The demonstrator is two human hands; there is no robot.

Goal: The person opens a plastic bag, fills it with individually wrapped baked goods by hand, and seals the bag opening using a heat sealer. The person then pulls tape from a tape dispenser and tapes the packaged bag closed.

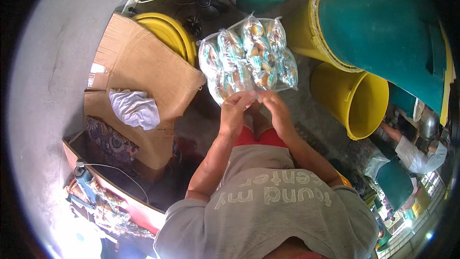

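A large clear plastic bag (249,55) lies in front of me, packed with several small wrapped items that look like buns or pastries with turquoise print. Both hands meet at its near edge. My left hand (234,110) is closed in a pinch on the plastic at that edge. Just to its right, my right hand (275,108) pinches the same edge, with the fingertips of both hands almost touching. Whether a small tie or only film is between the fingers is too small to tell.
A cardboard sheet (143,48) with a white cloth (134,109) lies left, by a yellow lid (165,31). Yellow buckets (330,86) and a large green bin (383,29) stand right. Another bin (254,0) is behind the bag. A co-worker (419,156) is far right.
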